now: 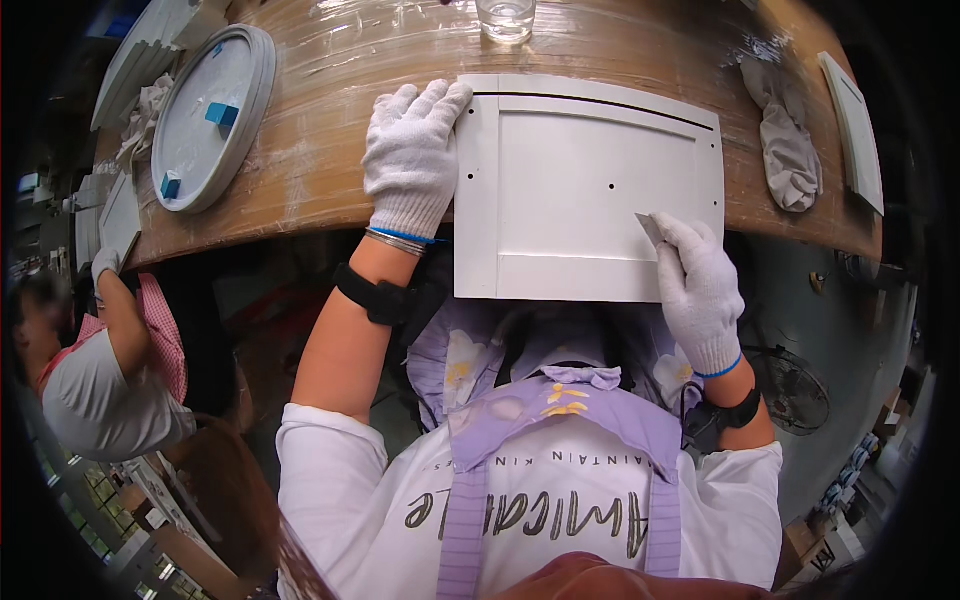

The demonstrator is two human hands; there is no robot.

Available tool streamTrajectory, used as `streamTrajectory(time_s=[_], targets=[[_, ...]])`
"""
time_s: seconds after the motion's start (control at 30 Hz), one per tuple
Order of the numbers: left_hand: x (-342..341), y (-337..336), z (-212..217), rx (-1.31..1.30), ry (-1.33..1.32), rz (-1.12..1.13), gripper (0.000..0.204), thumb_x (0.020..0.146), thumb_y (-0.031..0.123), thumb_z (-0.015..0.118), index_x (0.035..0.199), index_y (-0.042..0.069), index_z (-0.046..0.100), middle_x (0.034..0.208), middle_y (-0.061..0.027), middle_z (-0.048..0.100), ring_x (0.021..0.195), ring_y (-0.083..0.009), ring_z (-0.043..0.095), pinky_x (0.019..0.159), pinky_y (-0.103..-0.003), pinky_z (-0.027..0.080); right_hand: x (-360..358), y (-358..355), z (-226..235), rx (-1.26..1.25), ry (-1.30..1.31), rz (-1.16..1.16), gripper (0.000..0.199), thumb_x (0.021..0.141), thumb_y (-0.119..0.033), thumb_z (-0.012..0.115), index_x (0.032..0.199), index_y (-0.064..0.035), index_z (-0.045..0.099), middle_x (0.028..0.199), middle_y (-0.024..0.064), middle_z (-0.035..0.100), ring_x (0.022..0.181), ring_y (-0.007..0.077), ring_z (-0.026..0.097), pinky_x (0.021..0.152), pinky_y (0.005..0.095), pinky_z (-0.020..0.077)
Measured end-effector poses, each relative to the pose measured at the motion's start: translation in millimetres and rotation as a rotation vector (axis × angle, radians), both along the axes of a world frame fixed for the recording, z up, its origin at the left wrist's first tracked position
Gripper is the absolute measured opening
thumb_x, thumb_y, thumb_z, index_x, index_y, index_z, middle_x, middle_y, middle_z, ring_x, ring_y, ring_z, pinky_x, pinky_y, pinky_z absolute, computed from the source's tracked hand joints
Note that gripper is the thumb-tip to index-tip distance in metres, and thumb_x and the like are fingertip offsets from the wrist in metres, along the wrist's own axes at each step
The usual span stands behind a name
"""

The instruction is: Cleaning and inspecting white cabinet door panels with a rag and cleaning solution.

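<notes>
A white rectangular cabinet door panel [590, 180] with a recessed centre and small drilled holes lies on a wooden table [320, 170], its near edge hanging over the table's front. My left hand [410, 160], in a white knit glove, rests flat on the panel's left frame with fingers spread. My right hand [700, 290], also gloved, pinches a small grey piece of sandpaper [650, 225] against the panel's right side near the lower corner.
A round white tray [215, 115] with blue blocks lies at the left. A clear glass [506, 18] stands at the table's far edge. A grey rag [788, 140] and another white panel [855, 130] lie at the right. Another person [105, 380] works at lower left.
</notes>
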State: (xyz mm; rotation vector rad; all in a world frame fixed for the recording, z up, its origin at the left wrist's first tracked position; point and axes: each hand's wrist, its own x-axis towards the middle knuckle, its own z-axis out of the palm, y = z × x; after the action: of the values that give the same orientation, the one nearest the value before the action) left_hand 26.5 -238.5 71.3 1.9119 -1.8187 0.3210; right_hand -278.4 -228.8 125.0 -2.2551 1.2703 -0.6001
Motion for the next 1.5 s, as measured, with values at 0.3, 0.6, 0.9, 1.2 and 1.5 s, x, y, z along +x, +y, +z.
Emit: streamTrajectory(time_s=[0.3,0.6,0.9,1.2,1.5], targets=[[-56.7,6.7,-8.7,-0.074,-0.142,0.044,0.033,0.081,0.012,0.056,0.112,0.006,0.065,0.112,-0.0108,0.064,0.101,-0.0296,0.055,0.095,-0.047,0.039,40.6,61.2,-11.5,-0.274,0.425,0.102,0.043,0.082,-0.006,0.055,0.125,-0.0008,0.053,0.080,0.0133,0.057,0.070,0.0315,0.061,0.057,0.0431,0.0503],[-56.4,10.9,0.1,-0.020,-0.025,0.026,0.036,0.082,0.011,0.055,0.116,0.007,0.065,0.118,-0.0138,0.065,0.110,-0.0346,0.056,0.100,-0.047,0.038,29.0,68.2,-19.6,-0.122,0.274,0.109,0.042,0.080,0.003,0.056,0.120,-0.0080,0.060,0.081,0.0135,0.060,0.072,0.0317,0.062,0.061,0.0414,0.0515],[-54.3,33.5,-3.5,0.015,0.120,-0.202,0.042,0.080,0.007,0.059,0.118,0.021,0.066,0.138,-0.0152,0.052,0.129,-0.0390,0.045,0.114,-0.052,0.026,-8.5,-11.2,-51.1,0.002,-0.294,-0.238,0.026,0.092,-0.005,0.057,0.116,0.0021,0.062,0.108,0.0152,0.065,0.100,0.0238,0.064,0.091,0.0322,0.0496],[-74.3,135.0,9.4,0.212,1.026,-0.174,0.026,0.087,0.009,0.064,0.112,0.000,0.061,0.094,-0.0133,0.066,0.078,-0.0219,0.065,0.073,-0.032,0.055,28.2,-60.6,-28.2,0.155,-0.280,-0.164,0.022,0.092,-0.004,0.058,0.112,0.0034,0.065,0.109,0.0140,0.068,0.101,0.0190,0.064,0.090,0.0289,0.0493],[-95.5,99.9,-23.8,0.736,1.887,-0.268,0.043,0.097,0.038,0.056,0.112,-0.002,0.058,0.085,-0.0067,0.065,0.073,-0.0121,0.064,0.061,-0.028,0.056,114.7,-87.7,0.7,-0.314,0.204,0.735,0.026,0.084,-0.007,0.059,0.108,-0.0130,0.067,0.082,0.0118,0.062,0.077,0.0327,0.062,0.066,0.0405,0.0508]])
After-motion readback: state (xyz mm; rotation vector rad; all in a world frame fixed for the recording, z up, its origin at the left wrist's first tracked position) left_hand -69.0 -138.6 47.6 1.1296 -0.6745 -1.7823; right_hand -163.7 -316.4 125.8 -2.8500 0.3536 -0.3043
